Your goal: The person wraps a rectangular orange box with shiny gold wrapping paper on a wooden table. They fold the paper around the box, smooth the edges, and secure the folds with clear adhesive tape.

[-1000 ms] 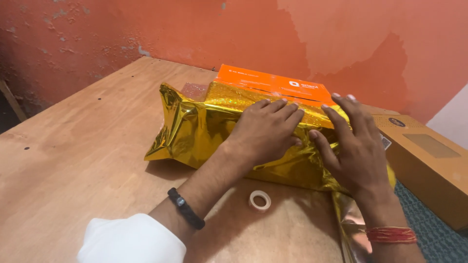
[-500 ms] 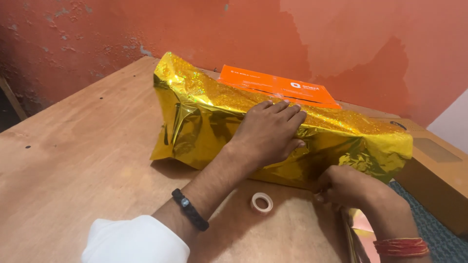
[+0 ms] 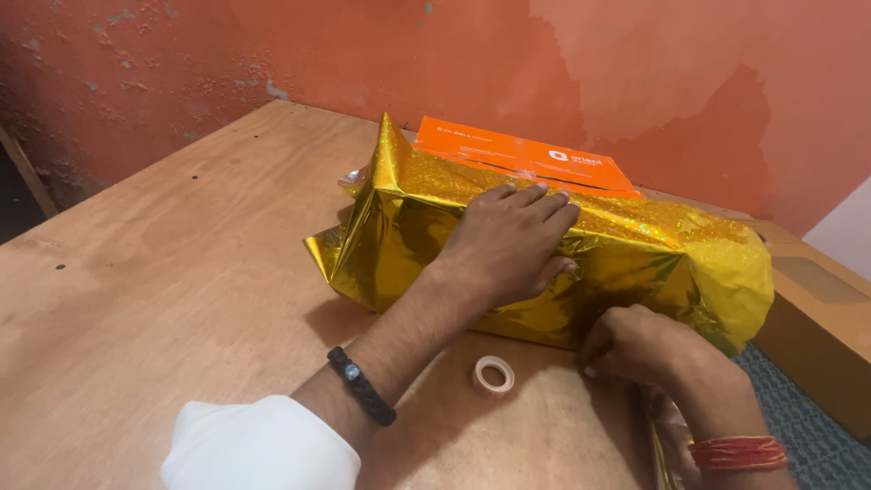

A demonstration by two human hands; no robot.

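1. The surface (image 3: 163,272) is bare plywood; the orange box (image 3: 522,156) lies on it toward the far wall, and everything below is placed from that box.
2. The gold foil wrap (image 3: 408,245) is drawn up over the box's near side and top edge, with the far half of the orange lid uncovered. To do this step well, I judge the foil should stay taut and flat against the box while the lower edge is worked.
3. The left hand (image 3: 508,245) presses palm-down, fingers spread, on the foil at the box's near top edge — flat, not clenched.
4. The right hand (image 3: 635,349) is curled at the box's lower near edge, fingertips pinching the foil hem.
5. The tape roll (image 3: 494,374) lies just in front of the box — between the two wrists, touched by neither grip.
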